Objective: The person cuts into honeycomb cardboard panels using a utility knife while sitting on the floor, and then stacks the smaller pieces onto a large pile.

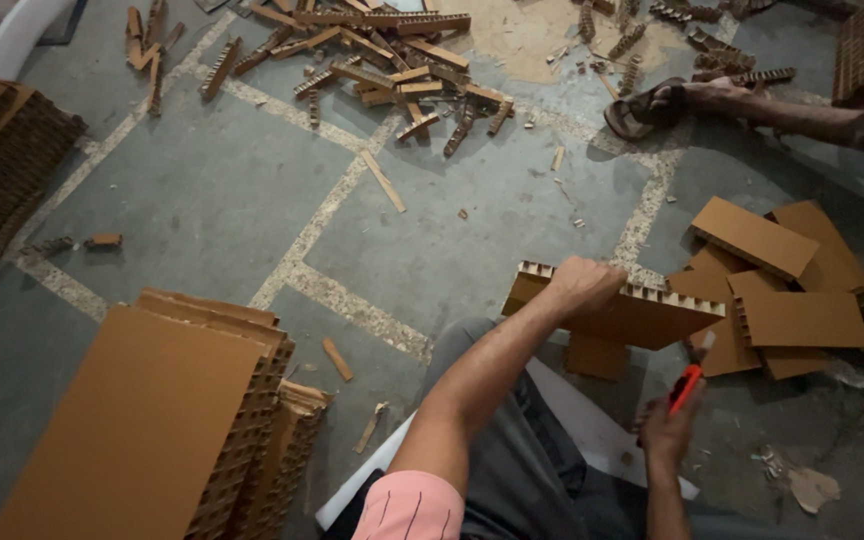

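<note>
My left hand (580,283) grips the top edge of a brown honeycomb cardboard panel (642,318) that stands tilted on the floor in front of my knee. My right hand (670,432) is closed around an orange utility knife (687,385), its tip pointing up toward the panel's lower right edge. To the right of the panel lies a heap of cut cardboard pieces (797,300).
A tall stack of cardboard sheets (152,420) sits at the lower left. Scrap strips (392,70) are piled at the top centre. Another person's foot in a sandal (652,108) rests at the upper right. A white board (592,430) lies under my legs.
</note>
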